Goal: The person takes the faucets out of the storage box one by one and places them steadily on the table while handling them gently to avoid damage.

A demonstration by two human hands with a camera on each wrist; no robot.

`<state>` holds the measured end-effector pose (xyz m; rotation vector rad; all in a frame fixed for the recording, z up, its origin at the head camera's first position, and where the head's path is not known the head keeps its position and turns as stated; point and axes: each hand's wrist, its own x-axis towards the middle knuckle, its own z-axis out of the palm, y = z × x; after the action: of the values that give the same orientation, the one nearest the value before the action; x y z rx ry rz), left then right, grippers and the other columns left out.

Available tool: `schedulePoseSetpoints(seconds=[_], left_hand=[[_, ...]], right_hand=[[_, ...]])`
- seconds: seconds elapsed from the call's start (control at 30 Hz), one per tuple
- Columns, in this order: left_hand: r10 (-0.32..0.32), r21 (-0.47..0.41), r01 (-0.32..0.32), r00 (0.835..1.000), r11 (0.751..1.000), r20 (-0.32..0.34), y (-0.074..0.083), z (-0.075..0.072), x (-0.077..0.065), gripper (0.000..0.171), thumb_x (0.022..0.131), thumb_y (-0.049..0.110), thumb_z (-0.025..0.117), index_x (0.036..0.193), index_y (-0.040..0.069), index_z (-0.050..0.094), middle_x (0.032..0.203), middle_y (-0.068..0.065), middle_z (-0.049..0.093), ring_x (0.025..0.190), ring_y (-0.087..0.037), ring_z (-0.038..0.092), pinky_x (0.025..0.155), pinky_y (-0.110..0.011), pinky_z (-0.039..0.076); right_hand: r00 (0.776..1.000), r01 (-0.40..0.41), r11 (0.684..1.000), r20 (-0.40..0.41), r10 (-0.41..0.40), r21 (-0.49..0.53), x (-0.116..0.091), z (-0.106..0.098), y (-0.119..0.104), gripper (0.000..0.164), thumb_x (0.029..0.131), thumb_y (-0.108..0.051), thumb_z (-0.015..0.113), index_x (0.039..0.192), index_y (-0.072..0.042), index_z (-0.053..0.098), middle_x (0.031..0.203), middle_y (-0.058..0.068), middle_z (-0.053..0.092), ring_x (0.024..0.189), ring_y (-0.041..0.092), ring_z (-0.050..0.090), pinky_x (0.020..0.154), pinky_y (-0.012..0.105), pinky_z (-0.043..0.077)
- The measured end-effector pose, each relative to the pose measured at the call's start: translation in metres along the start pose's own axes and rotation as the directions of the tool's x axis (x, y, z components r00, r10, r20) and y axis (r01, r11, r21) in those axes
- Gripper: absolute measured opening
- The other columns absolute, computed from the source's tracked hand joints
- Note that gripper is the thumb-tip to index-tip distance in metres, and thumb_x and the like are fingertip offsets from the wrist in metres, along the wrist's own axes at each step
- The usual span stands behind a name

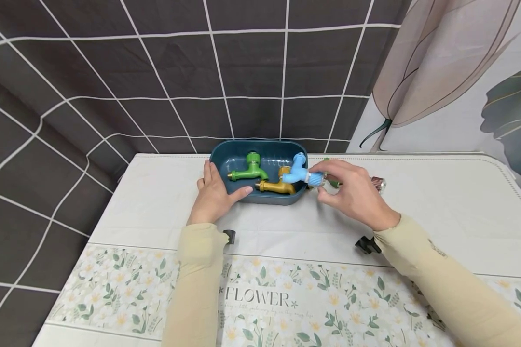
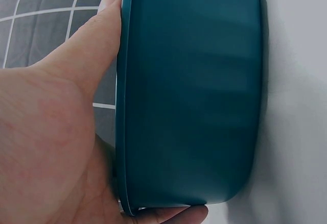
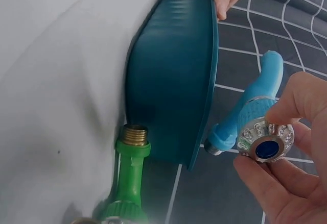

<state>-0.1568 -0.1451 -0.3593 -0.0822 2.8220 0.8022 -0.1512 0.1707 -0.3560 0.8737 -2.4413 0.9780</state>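
Observation:
A dark teal plastic basin [image 1: 269, 199] stands at the table's back edge, with a green tap [image 1: 251, 171] and a yellow tap [image 1: 274, 187] lying inside. My left hand [image 1: 212, 197] holds its left front corner, thumb over the front rim and fingers along the end wall. With thumb and fingers, my right hand [image 1: 353, 190] pinches a light blue tap [image 3: 255, 104] by its ribbed, silver-capped knob. The blue tap's spout and inlet overlap the basin's right end in the head view. Another green tap [image 3: 132, 173] lies on the table beside the basin, mostly behind my right hand in the head view.
A brown knob with a clear end [image 1: 377, 184] shows past my right hand. Behind the basin hangs a dark cloth [image 1: 178, 72] with white grid lines. The white table cover [image 1: 156, 193] has a floral band in front. Small black pieces [image 1: 367, 245] show by both sleeves.

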Motion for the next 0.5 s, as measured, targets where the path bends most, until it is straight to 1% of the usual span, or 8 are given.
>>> schedulePoseSetpoints(seconds=[0.07, 0.17, 0.3, 0.37, 0.4, 0.5], left_hand=[[-0.001, 0.002, 0.001, 1.000, 1.000, 0.000, 0.000, 0.000, 0.000, 0.122, 0.089, 0.063, 0.066, 0.157, -0.005, -0.009, 0.166, -0.016, -0.019, 0.144, -0.044, 0.016, 0.109, -0.051, 0.036], [-0.004, 0.005, 0.004, 1.000, 1.000, -0.001, 0.000, 0.000, 0.000, 0.122, 0.089, 0.064, 0.065, 0.157, -0.005, -0.010, 0.166, -0.016, -0.019, 0.144, -0.044, 0.016, 0.109, -0.051, 0.037], [-0.002, 0.003, 0.002, 1.000, 1.000, -0.004, 0.000, 0.000, 0.000, 0.122, 0.089, 0.063, 0.065, 0.157, -0.005, -0.010, 0.166, -0.016, -0.018, 0.144, -0.044, 0.015, 0.109, -0.051, 0.036], [-0.002, 0.002, 0.002, 1.000, 1.000, -0.005, 0.000, 0.000, 0.000, 0.122, 0.089, 0.063, 0.066, 0.157, -0.005, -0.009, 0.166, -0.016, -0.018, 0.144, -0.044, 0.016, 0.109, -0.051, 0.036], [-0.002, 0.001, 0.002, 1.000, 1.000, -0.006, 0.000, 0.001, 0.000, 0.122, 0.089, 0.063, 0.066, 0.157, -0.005, -0.009, 0.166, -0.016, -0.018, 0.144, -0.044, 0.016, 0.109, -0.051, 0.036], [-0.003, 0.001, 0.003, 1.000, 1.000, -0.006, 0.000, 0.001, 0.000, 0.122, 0.089, 0.063, 0.066, 0.157, -0.005, -0.009, 0.166, -0.016, -0.018, 0.144, -0.044, 0.016, 0.109, -0.051, 0.036]], right_hand=[[1.000, 0.004, 1.000, -0.003, -0.004, 0.000, -0.002, -0.002, 0.001, 0.040, 0.076, -0.001, 0.072, 0.114, -0.013, 0.073, 0.116, 0.001, 0.070, 0.092, 0.015, 0.069, 0.079, 0.036, 0.057], [1.000, 0.006, 1.000, -0.011, -0.006, 0.001, -0.006, -0.004, 0.001, 0.042, 0.075, 0.001, 0.072, 0.115, -0.012, 0.073, 0.117, 0.004, 0.070, 0.090, 0.018, 0.070, 0.078, 0.037, 0.058], [1.000, 0.004, 1.000, -0.020, -0.005, -0.018, -0.012, -0.007, 0.002, 0.042, 0.073, 0.002, 0.071, 0.113, -0.011, 0.073, 0.117, 0.007, 0.070, 0.087, 0.020, 0.071, 0.073, 0.039, 0.058], [1.000, 0.004, 0.999, -0.018, -0.005, -0.033, -0.014, -0.007, 0.003, 0.041, 0.074, 0.000, 0.070, 0.113, -0.012, 0.073, 0.118, 0.006, 0.070, 0.086, 0.019, 0.071, 0.072, 0.038, 0.057], [1.000, 0.004, 0.999, -0.018, -0.004, -0.041, -0.015, -0.007, 0.003, 0.041, 0.074, 0.000, 0.070, 0.113, -0.013, 0.073, 0.118, 0.006, 0.070, 0.085, 0.018, 0.071, 0.070, 0.036, 0.057], [1.000, 0.003, 0.998, -0.016, -0.004, -0.057, -0.018, -0.009, 0.004, 0.040, 0.075, -0.001, 0.070, 0.113, -0.013, 0.073, 0.119, 0.006, 0.070, 0.084, 0.016, 0.070, 0.067, 0.027, 0.054]])
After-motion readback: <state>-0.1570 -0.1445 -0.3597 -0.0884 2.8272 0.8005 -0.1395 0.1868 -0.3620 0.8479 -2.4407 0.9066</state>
